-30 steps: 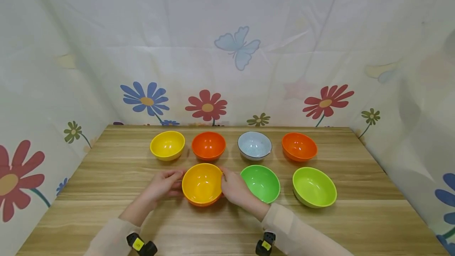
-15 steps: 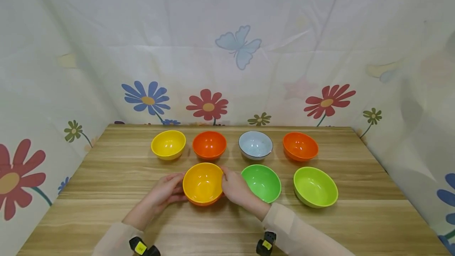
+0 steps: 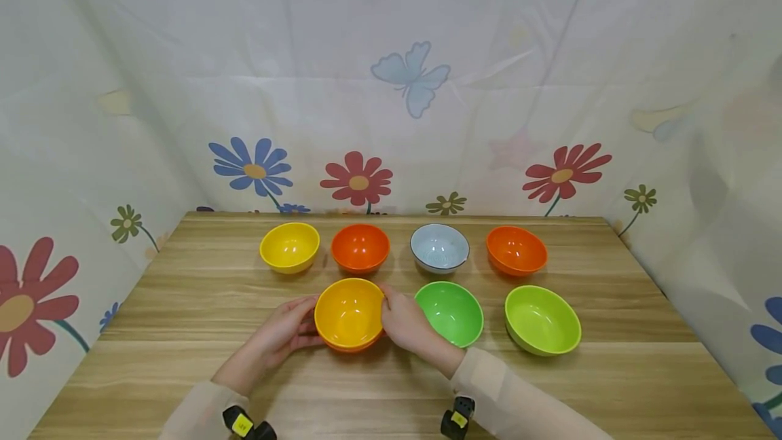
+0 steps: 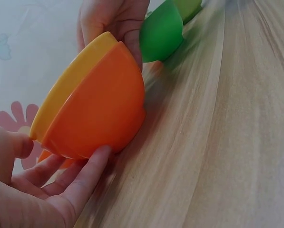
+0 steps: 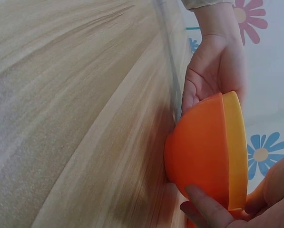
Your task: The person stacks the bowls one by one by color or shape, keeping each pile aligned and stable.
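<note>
A yellow-orange bowl (image 3: 349,314) sits nested in an orange bowl (image 4: 103,99), whose outer wall shows best in the wrist views. My left hand (image 3: 282,331) holds the pair from the left, thumb at the upper rim and fingers curved under the orange wall. From the right, my right hand (image 3: 408,321) grips the same pair, with its thumb by the rim and fingers against the outside. The orange bowl's base appears to be at the tabletop. Just right of my right hand stands a green bowl (image 3: 451,314), partly covered by that hand and wrist.
A lime bowl (image 3: 542,321) stands at the right. Along the back are a yellow bowl (image 3: 290,248), a red-orange bowl (image 3: 360,248), a pale blue-grey bowl (image 3: 439,248) and another orange bowl (image 3: 516,250). The wooden table (image 3: 629,386) meets a flowered cloth backdrop (image 3: 391,12).
My left hand has shifted slightly right, closer around the nested bowls. My right hand keeps its hold, and the bowls stay in place apart from a slight camera shift.
</note>
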Motion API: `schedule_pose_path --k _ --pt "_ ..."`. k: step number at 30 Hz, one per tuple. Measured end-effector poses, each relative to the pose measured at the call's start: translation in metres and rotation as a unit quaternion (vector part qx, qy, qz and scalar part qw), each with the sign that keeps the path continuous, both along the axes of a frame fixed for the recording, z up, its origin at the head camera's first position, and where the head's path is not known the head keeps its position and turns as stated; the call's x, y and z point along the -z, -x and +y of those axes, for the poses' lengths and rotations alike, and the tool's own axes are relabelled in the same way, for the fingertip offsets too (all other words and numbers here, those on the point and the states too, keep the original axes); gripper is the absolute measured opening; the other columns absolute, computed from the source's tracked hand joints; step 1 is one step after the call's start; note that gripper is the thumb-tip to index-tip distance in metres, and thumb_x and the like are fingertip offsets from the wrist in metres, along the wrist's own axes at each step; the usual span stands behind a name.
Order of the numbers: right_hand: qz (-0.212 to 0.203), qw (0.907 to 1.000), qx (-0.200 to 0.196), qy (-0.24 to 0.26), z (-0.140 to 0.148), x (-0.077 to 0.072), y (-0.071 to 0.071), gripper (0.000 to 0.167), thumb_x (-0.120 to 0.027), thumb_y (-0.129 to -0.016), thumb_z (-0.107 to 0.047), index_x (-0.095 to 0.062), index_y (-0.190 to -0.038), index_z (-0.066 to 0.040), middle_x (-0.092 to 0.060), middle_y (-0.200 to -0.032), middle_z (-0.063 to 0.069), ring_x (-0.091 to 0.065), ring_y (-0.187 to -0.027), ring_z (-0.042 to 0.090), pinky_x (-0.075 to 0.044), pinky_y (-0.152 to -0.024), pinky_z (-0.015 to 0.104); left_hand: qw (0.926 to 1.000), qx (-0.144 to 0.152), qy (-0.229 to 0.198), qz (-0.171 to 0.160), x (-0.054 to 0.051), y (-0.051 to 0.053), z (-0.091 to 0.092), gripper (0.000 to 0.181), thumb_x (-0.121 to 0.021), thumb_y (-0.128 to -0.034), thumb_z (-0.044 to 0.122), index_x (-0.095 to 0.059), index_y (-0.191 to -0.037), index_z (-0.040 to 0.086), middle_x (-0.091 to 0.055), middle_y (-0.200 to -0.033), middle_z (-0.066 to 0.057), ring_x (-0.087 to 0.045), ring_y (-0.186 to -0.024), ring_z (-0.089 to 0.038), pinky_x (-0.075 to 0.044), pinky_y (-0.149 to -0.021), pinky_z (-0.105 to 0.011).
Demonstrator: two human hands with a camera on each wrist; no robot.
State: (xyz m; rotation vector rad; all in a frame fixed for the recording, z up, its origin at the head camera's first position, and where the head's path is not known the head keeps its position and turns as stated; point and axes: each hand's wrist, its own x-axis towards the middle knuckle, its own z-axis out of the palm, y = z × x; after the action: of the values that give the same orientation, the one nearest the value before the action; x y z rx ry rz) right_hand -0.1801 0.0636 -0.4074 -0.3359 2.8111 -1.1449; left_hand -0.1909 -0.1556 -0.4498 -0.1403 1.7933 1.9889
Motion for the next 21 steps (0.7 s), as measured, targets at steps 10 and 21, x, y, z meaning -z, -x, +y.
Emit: schedule_pose_path --k 10,21 --pt "0.006 1.0000 -0.001 -0.004 -0.0008 -0.0011 0.0004 0.037 -0.039 -0.093 -0.005 -0.048 -0.128 0.005 -0.060 -0.116 0.021 -0.058 -0.084 0.023 -0.051 -0.075 0.037 1.0000 0.004 -0.007 -0.002 -0.0003 0.0009 -0.0013 0.049 -0.039 -0.0984 0.029 -0.038 -0.135 -0.004 -0.057 -0.120 -0.014 -0.062 -0.092 -0.019 -0.052 -0.083 -0.044" --pt "-0.012 0.9999 -0.005 -0.002 -0.0007 -0.0075 0.0004 0.038 -0.039 -0.094 -0.007 -0.047 -0.129 0.005 -0.056 -0.124 0.021 -0.057 -0.103 0.027 -0.045 -0.093 0.045 1.0000 -0.002 -0.005 -0.008 -0.0002 -0.0005 -0.0029 0.050 -0.041 -0.0979 0.030 -0.038 -0.135 -0.003 -0.058 -0.118 -0.014 -0.062 -0.091 -0.020 -0.052 -0.083 -0.045"
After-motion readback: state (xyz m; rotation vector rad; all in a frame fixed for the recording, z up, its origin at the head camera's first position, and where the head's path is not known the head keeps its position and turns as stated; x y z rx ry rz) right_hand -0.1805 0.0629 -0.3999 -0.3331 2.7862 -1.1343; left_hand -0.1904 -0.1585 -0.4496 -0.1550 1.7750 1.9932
